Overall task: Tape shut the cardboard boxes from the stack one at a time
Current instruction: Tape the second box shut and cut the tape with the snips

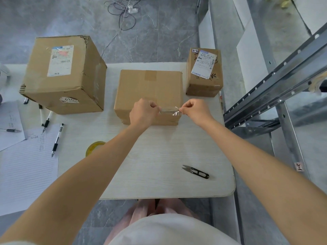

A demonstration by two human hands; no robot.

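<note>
Both the left hand (143, 112) and right hand (194, 109) pinch a flimsy, clingy strip of clear tape (169, 111) by its ends, taut over the plain brown cardboard box (148, 89).

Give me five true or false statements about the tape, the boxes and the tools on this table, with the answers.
1. The left hand and the right hand each pinch an end of a strip of clear tape over the middle box. True.
2. The thread snips are held in the right hand. False: they lie untouched on the table, near its front right corner.
3. The tape roll lies on the table beside the left forearm. True.
4. The small box on the right carries no label. False: a shipping label is stuck on its top.
5. The largest box stands to the left of the middle box. True.
</note>
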